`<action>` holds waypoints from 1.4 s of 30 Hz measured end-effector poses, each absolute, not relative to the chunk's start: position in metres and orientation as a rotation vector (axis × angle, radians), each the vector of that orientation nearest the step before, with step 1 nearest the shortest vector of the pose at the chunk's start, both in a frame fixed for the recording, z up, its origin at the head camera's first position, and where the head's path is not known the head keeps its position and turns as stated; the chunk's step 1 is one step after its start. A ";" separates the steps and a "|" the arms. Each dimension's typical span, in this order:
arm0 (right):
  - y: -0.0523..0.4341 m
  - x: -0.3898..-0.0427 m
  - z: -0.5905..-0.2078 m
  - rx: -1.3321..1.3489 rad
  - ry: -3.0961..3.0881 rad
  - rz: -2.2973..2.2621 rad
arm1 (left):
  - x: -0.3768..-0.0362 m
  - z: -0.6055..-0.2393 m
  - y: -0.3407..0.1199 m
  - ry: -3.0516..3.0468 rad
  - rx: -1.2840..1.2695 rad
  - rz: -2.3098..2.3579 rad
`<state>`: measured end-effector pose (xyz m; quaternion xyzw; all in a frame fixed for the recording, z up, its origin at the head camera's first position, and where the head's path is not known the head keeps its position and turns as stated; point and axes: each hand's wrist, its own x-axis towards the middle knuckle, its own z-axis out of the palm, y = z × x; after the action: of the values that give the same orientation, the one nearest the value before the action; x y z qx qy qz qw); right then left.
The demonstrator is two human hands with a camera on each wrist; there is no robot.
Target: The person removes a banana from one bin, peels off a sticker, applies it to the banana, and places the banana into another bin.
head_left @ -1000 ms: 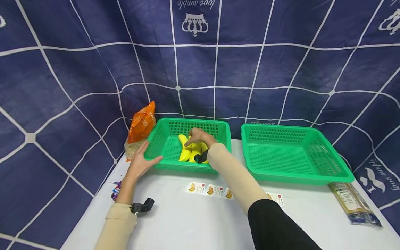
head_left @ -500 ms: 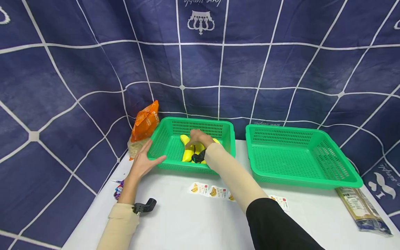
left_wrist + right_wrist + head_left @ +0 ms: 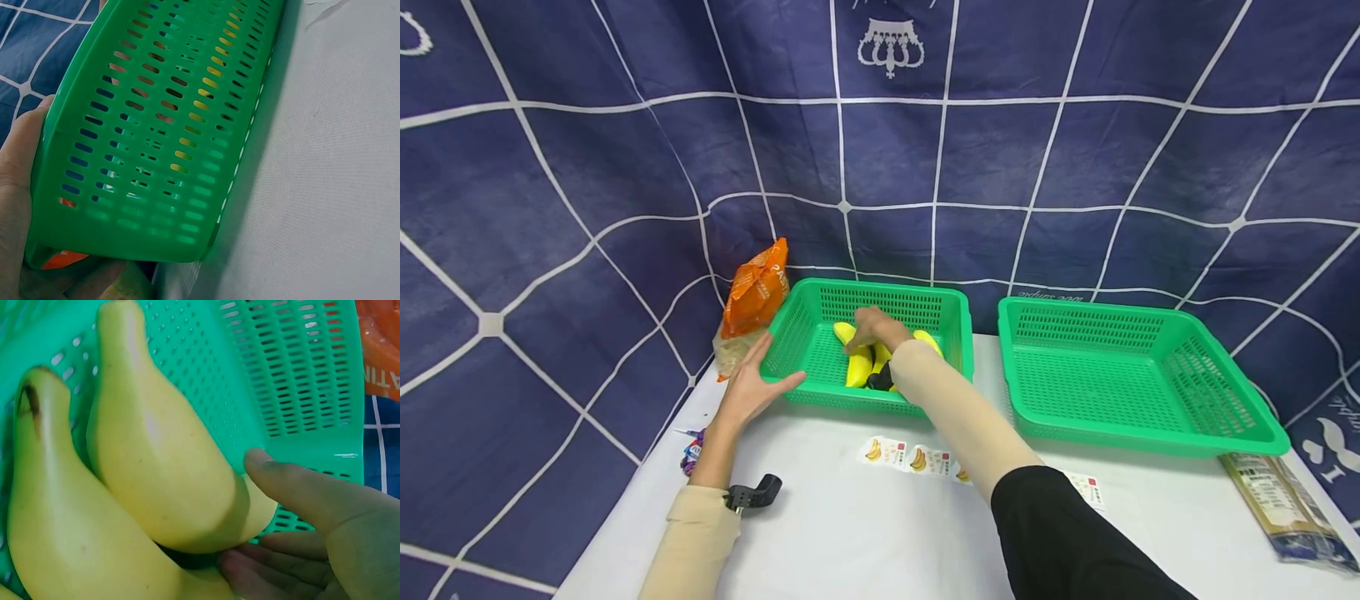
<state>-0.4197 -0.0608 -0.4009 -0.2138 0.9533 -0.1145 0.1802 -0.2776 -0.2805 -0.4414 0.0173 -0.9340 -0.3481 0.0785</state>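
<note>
1. A dark blue cloth with a white grid pattern hangs behind and to both sides of a white tabletop, closing the scene in like a booth.
2. Two green slotted baskets sit side by side at the far edge. The left basket holds a bunch of yellow bananas; the right basket shows nothing inside.
3. The right hand reaches over the near rim into the left basket and lies on the bananas. In the right wrist view its grip is clamped on the fruit, with the thumb on one side and the fingers curling under the nearest banana.
4. The left hand rests with straight fingers against the outside of the near-left corner of the left basket. The left wrist view shows the palm flat to the wall, most likely to steady the light basket against sliding.
5. An orange snack bag leans upright against the cloth just left of that basket, touching or nearly touching its corner.
6. A strip of small banana labels lies flat on the tabletop, near the left basket's front and partly hidden under the right forearm.
7. A long clear packet lies at the near right, beside the right basket's corner. A small colourful wrapper sits at the left edge.
</note>
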 end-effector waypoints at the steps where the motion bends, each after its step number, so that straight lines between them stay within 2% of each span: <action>1: -0.062 -0.420 -0.402 -0.612 2.697 -0.319 | -0.277 -0.441 -0.281 -2.797 0.052 -1.041; 12: -0.068 -0.417 -0.410 -0.592 2.671 -0.299 | -0.276 -0.440 -0.280 -2.800 0.057 -1.039; 23: -0.064 -0.421 -0.410 -0.515 2.612 -0.527 | -0.275 -0.439 -0.281 -2.784 0.051 -1.045; 42: -0.023 -0.404 -0.355 -0.426 2.742 -0.720 | -0.277 -0.439 -0.281 -2.795 0.066 -1.062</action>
<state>-0.4043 -0.0226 -0.3553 -0.1472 0.9475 -0.2487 0.1368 -0.2770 -0.2808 -0.4387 0.0221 -0.9319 -0.3542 0.0753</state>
